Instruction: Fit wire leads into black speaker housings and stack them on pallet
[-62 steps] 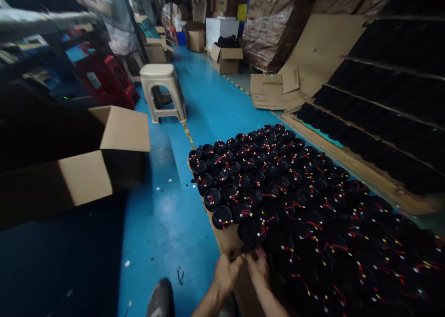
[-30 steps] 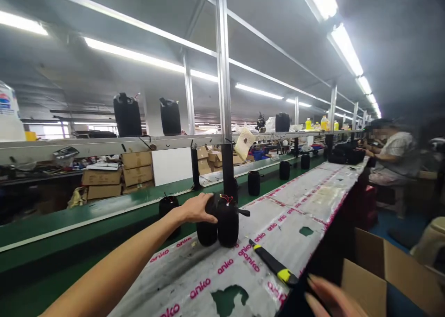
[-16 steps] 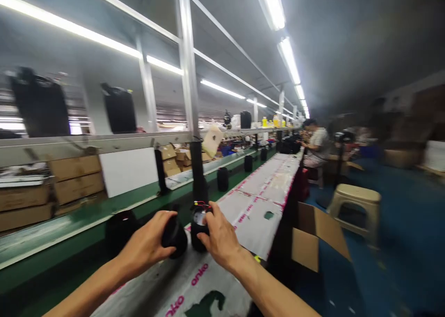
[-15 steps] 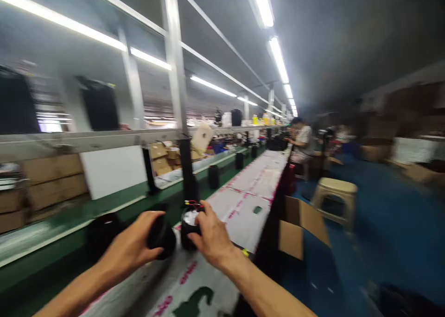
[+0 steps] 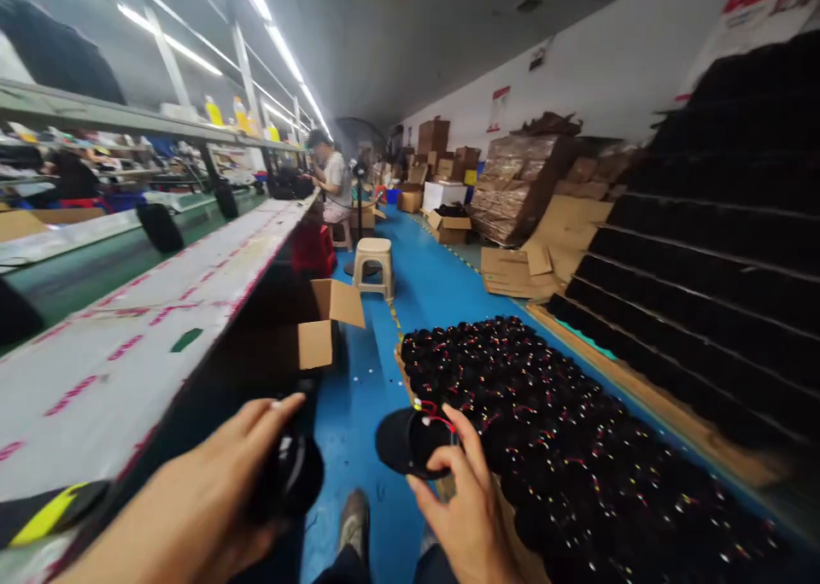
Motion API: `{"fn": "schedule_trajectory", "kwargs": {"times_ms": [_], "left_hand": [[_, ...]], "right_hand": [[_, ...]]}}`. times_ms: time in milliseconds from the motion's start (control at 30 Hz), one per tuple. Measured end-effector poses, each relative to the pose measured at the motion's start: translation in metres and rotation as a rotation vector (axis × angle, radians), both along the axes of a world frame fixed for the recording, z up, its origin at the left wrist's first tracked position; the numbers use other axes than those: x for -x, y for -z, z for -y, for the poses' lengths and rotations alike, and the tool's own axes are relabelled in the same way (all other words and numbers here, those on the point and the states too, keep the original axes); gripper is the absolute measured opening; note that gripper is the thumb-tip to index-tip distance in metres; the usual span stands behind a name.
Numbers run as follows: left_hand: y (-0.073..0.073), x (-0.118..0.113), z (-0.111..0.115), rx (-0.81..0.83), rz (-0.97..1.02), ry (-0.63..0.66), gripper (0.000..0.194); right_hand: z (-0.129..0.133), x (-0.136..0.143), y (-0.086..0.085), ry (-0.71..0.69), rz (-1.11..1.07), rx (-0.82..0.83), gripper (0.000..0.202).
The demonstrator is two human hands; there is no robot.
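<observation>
Fingers wrapped round a black round part point(image 5: 300, 477), my left hand point(image 5: 211, 481) is at the lower left, beside the bench edge. My right hand point(image 5: 465, 494) grips a black cylindrical housing point(image 5: 401, 441) by its rim, with thin red wires and small white and yellow connectors point(image 5: 423, 409) sticking out on top. Both held things are above the blue floor, apart from each other. Beyond my right hand, many black housings point(image 5: 531, 396) with similar wires stand packed together on a low base.
The bench point(image 5: 154, 311) with a pink-printed white cover runs along the left. An open carton point(image 5: 315, 345), a beige stool point(image 5: 373, 264) and a seated person point(image 5: 334, 178) are ahead. Stacked black pieces point(image 5: 723, 225) rise at the right.
The view has turned right and down from the bench to the floor. Both hands have left the bench top, each with a black part in it.
</observation>
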State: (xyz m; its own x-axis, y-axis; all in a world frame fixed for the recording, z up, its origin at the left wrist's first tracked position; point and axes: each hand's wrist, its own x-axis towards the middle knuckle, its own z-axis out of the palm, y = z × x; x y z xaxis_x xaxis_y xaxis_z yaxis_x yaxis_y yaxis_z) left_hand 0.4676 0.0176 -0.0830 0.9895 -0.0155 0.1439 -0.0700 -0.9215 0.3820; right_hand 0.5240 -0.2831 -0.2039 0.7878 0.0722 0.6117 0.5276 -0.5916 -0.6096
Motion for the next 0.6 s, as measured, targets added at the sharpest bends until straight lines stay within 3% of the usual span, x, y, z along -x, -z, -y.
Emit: {"fn": "schedule_trajectory", "kwargs": {"times_ms": [33,100,200,300,433,500,600], "left_hand": [[0.018,-0.028,0.028,-0.057,-0.093,0.064,0.094],[0.065,-0.084,0.085,-0.112,-0.245,0.198,0.077],[0.153,-0.157,0.155,-0.136,-0.357,0.252,0.067],[0.241,-0.211,0.202,-0.162,-0.434,0.247,0.043],[0.333,-0.261,0.249,-0.175,-0.459,0.254,0.040],[0.367,-0.281,0.270,-0.178,-0.450,0.272,0.041],[0.406,-0.307,0.298,-0.185,-0.428,0.307,0.042]], "right_hand": [[0.026,-0.009,0.031,0.062,-0.029,0.074,0.012],[0.074,-0.022,0.093,0.164,-0.054,0.166,0.007],[0.132,-0.037,0.173,0.250,-0.112,0.209,0.008],[0.170,-0.057,0.238,0.242,-0.157,0.267,0.005],[0.197,-0.092,0.303,0.227,-0.248,0.375,0.008],[0.205,-0.111,0.328,0.239,-0.291,0.443,0.011],[0.211,-0.137,0.358,0.251,-0.331,0.541,0.012]]}}
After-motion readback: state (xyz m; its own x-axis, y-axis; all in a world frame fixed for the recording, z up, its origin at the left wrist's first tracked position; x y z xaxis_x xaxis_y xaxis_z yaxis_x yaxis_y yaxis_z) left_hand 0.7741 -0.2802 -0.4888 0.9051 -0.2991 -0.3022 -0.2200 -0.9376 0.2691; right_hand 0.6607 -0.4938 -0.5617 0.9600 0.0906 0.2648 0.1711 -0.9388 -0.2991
